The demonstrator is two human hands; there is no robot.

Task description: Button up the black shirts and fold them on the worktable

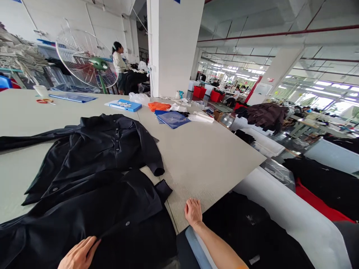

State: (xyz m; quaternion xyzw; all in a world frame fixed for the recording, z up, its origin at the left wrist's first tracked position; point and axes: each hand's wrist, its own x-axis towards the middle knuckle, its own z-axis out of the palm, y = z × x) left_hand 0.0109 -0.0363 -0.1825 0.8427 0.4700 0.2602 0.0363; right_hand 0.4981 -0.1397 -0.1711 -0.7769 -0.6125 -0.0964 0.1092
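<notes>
My left hand (80, 254) lies on the nearer dark jacket (112, 213) at the bottom left, thumb apart from the fingers. The cloth creases at its fingertips. My right hand (193, 212) rests on the table (207, 160) close to its edge, just right of that jacket, with fingers curled and nothing visible in them. Beyond the nearer jacket, a second dark jacket (103, 145) is spread out, its collar away from me and its buttoned front facing up.
A white bin (303, 209) holding black garments (252, 220) stands against the table's right edge. Blue folders (172, 118), an orange bag (159, 107) and scissors (45, 101) lie farther back. Behind the table are a large fan (99, 63), a pillar (179, 48) and a person (119, 63).
</notes>
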